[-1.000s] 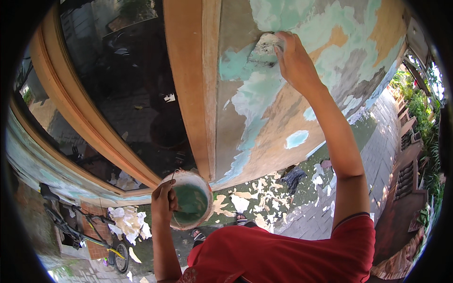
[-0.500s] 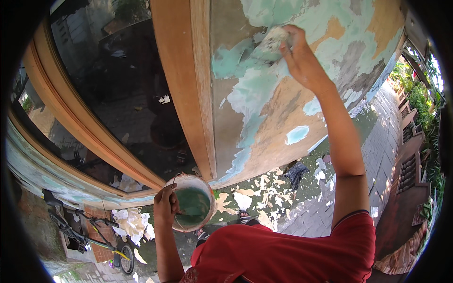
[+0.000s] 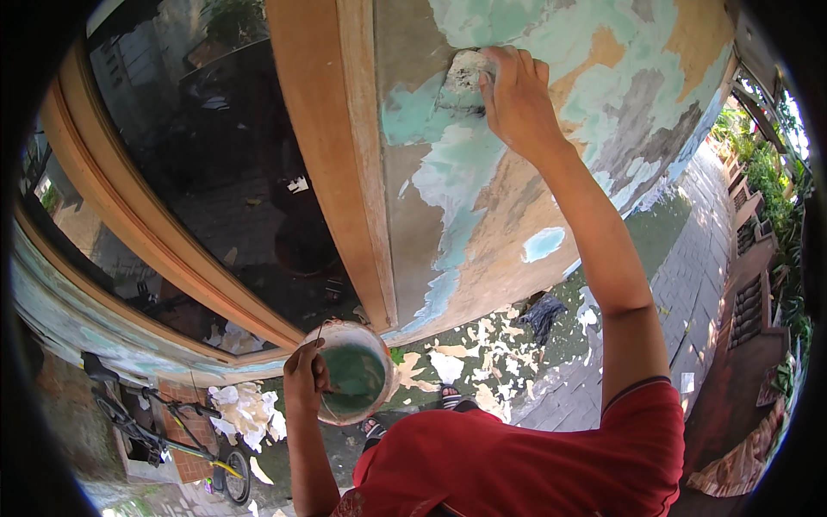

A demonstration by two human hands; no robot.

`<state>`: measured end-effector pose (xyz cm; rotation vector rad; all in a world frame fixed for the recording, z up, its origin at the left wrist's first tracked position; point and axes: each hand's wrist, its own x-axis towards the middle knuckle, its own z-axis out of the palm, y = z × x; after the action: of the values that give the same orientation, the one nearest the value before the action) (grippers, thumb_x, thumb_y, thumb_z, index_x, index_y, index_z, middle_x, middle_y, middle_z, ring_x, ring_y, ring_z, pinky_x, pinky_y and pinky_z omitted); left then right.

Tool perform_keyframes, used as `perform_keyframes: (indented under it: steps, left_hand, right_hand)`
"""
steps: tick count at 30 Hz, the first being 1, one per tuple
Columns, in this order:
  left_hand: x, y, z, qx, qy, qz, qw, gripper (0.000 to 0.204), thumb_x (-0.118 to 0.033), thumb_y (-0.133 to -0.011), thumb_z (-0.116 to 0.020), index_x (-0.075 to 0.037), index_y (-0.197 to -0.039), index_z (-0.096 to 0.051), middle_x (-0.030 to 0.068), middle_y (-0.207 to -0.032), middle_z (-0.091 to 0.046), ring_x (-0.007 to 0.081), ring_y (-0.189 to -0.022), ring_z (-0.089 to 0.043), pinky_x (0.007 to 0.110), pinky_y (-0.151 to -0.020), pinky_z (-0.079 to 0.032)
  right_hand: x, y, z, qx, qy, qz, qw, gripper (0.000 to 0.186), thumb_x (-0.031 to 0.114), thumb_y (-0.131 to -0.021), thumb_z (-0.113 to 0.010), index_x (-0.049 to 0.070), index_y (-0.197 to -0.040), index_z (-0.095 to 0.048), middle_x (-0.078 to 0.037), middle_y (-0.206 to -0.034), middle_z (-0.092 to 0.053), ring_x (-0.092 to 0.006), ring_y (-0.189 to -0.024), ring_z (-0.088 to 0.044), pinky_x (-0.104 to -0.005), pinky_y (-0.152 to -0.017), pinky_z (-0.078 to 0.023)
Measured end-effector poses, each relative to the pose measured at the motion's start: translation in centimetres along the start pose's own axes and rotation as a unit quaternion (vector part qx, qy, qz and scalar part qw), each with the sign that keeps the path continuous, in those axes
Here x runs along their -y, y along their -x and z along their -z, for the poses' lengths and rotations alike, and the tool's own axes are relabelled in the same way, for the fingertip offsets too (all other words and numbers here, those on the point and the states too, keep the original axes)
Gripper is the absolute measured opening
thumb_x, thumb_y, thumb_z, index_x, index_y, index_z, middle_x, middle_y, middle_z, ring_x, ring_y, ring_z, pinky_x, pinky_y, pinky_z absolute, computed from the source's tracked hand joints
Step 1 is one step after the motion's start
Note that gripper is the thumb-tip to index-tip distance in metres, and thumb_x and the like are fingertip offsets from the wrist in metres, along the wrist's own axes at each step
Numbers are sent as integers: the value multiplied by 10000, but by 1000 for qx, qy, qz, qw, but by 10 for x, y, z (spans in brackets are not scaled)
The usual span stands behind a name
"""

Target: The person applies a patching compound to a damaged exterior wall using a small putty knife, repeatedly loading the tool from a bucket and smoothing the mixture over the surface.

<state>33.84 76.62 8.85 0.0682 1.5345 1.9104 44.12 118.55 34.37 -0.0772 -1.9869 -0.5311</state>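
Observation:
My right hand (image 3: 521, 103) is raised against the wall and closed on a flat scraper (image 3: 466, 76), whose whitish, caked face spreads out toward the left. Its handle is hidden in my fingers. The scraper lies at a mint-green patch of the wall (image 3: 538, 185), which is mottled with green, tan and grey. Low on the left, my left hand (image 3: 307, 376) grips a round bucket (image 3: 388, 362) at its left side, by the thin wire handle. Smeared green material coats the bucket's inside.
A wooden window frame (image 3: 332, 164) with dark glass stands left of the wall. Flaked paint pieces (image 3: 446, 368) and a dark crumpled bag (image 3: 543, 317) lie on the ground. A bicycle (image 3: 177, 431) is at the lower left. A paved path (image 3: 689, 250) runs along the right.
My right hand has moved a little left with the scraper, which now sits flatter and closer to the window frame. My left hand and the bucket have hardly moved.

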Motion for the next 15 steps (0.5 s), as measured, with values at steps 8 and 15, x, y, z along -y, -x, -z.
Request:
perform_keyframes:
  steps: [8, 15]
  left_hand:
    - [4, 0, 0, 7, -4, 8, 1000, 247, -171, -958, -524, 13, -1088, -625, -8, -617, -432, 74, -427, -367, 235, -379, -258]
    - [5, 2, -5, 9, -20, 3, 1000, 287, -181, -950, -525, 43, -1104, -618, -9, -619, -422, 82, -432, -359, 241, -385, -269]
  right_hand:
    - [-20, -6, 7, -7, -27, -35, 999, 406, 115, -944, -562, -17, -1282, -380, -218, -1227, -514, -354, -1072, -497, -454, -956, -367]
    - [-28, -3, 24, -13, -185, -90, 979, 350, 97, -952, -522, -50, -1250, -410, -256, -1170, -499, -389, -1046, -490, -464, -945, -397]
